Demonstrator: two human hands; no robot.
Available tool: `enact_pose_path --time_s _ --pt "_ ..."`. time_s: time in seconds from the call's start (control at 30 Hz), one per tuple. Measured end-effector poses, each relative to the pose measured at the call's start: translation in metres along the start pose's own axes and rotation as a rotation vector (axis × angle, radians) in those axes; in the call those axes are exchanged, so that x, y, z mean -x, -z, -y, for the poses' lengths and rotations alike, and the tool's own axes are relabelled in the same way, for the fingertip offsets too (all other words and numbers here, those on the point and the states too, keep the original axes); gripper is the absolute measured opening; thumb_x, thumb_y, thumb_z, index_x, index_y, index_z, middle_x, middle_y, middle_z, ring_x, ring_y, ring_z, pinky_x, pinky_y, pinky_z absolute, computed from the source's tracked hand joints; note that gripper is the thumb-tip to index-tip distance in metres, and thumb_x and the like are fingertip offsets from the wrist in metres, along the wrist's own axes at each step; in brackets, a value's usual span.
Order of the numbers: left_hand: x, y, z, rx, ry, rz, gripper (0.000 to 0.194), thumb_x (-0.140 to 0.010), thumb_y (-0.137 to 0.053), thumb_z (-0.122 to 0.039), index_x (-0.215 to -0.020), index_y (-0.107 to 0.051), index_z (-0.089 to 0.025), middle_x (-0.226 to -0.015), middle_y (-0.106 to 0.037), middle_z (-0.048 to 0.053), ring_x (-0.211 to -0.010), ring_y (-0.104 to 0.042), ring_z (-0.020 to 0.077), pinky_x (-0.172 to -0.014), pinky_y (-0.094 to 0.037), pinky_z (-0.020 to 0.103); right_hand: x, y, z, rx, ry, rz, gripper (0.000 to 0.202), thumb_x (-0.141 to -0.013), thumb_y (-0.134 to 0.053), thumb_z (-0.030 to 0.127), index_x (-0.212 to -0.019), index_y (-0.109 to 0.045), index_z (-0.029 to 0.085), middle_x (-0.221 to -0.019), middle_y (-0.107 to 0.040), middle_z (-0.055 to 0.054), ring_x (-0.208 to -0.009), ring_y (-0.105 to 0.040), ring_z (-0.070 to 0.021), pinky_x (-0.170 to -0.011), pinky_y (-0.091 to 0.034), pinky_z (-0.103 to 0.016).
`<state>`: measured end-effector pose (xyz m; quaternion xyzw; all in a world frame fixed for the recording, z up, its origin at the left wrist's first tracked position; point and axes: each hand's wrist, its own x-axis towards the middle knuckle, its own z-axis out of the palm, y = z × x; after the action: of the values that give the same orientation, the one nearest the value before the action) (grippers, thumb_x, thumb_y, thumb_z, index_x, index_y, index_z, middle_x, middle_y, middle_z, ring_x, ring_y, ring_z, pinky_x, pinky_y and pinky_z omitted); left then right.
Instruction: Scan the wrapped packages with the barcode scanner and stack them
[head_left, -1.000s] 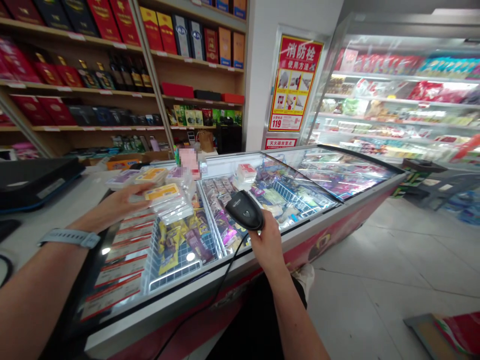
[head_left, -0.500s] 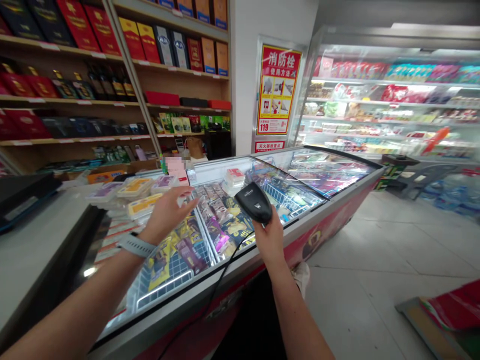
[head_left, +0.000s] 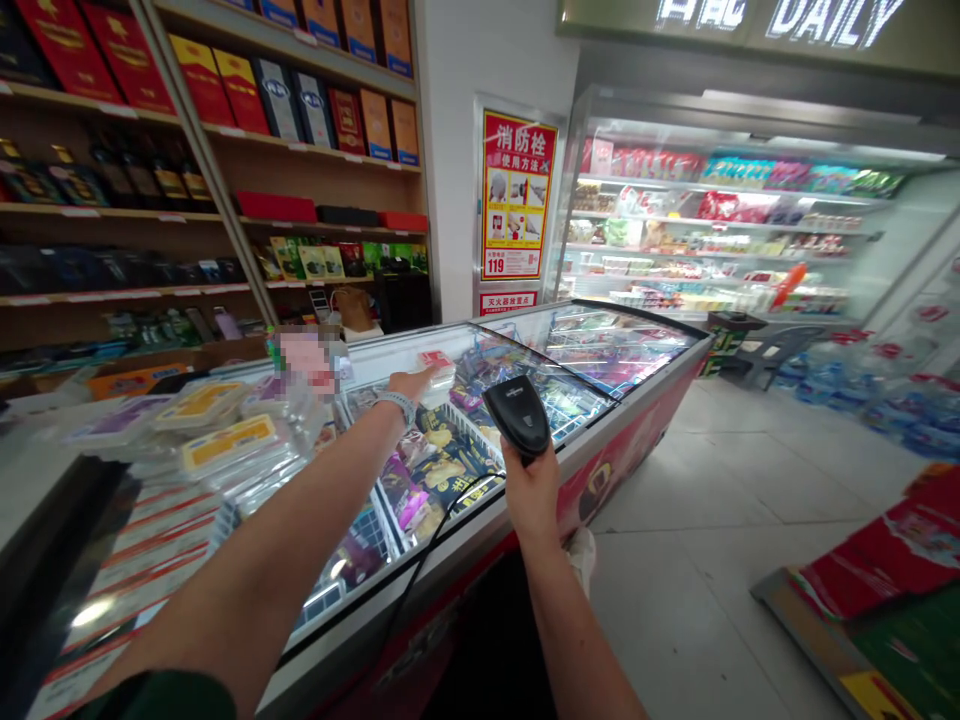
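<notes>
Black plastic handheld scanner (head_left: 517, 412): your right hand (head_left: 531, 492) closes around its handle.
Red-labelled clear plastic pack (head_left: 436, 360): on the glass-topped freezer (head_left: 630, 408), at your left hand (head_left: 411, 384); finger grip unclear.
Thin black cord (head_left: 430, 548): could snag on the edge if pulled.

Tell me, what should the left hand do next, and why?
Probably close gently on the red-topped pack: the left hand is right at it, though its grip can't be made out, and the right hand already holds the black scanner.
</notes>
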<state>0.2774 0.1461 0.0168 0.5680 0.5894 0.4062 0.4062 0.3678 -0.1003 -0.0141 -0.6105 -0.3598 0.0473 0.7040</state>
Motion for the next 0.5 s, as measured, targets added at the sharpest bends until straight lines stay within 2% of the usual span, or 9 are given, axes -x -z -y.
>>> enact_pose_path --time_s 0.1,0.23,0.4,0.5 --pt "-0.007 -0.005 -0.002 0.078 0.127 0.07 0.042 -0.091 -0.061 -0.04 -0.126 -0.057 -0.017 -0.126 -0.06 0.01 -0.108 -0.062 0.0226 -0.091 -0.055 0.045 0.001 0.001 0.0 -0.013 0.01 0.008 0.035 -0.083 -0.064 0.039 -0.109 -0.064 0.015 -0.097 -0.073 -0.008 -0.095 -0.067 -0.0247 -0.082 -0.051 -0.034" --pt "-0.012 -0.003 -0.002 0.163 0.197 0.1 0.042 -0.091 -0.061 -0.04 -0.126 -0.057 -0.017 -0.126 -0.06 0.01 -0.109 -0.062 0.0228 -0.091 -0.055 0.045 0.002 0.002 -0.001 0.0 -0.005 0.02 0.035 -0.083 -0.064 0.039 -0.109 -0.065 0.015 -0.096 -0.073 -0.008 -0.095 -0.067 -0.0249 -0.082 -0.05 -0.034" --pt "-0.011 0.009 -0.005 0.261 0.24 0.085 0.042 -0.091 -0.061 -0.04 -0.126 -0.057 -0.017 -0.126 -0.06 0.011 -0.109 -0.062 0.0228 -0.091 -0.055 0.046 0.003 0.001 -0.001 0.008 -0.018 0.031 0.041 -0.082 -0.064 0.039 -0.115 -0.064 0.014 -0.106 -0.073 -0.011 -0.099 -0.066 -0.0258 -0.087 -0.049 -0.036" --pt "-0.004 0.022 -0.005 0.335 0.236 0.036 0.042 -0.091 -0.061 -0.04 -0.126 -0.057 -0.017 -0.126 -0.06 0.01 -0.109 -0.062 0.0228 -0.091 -0.055 0.045 0.003 -0.001 0.0 0.018 -0.014 0.047 0.043 -0.081 -0.065 0.038 -0.117 -0.064 0.014 -0.109 -0.072 -0.011 -0.1 -0.066 -0.0261 -0.088 -0.048 -0.036"
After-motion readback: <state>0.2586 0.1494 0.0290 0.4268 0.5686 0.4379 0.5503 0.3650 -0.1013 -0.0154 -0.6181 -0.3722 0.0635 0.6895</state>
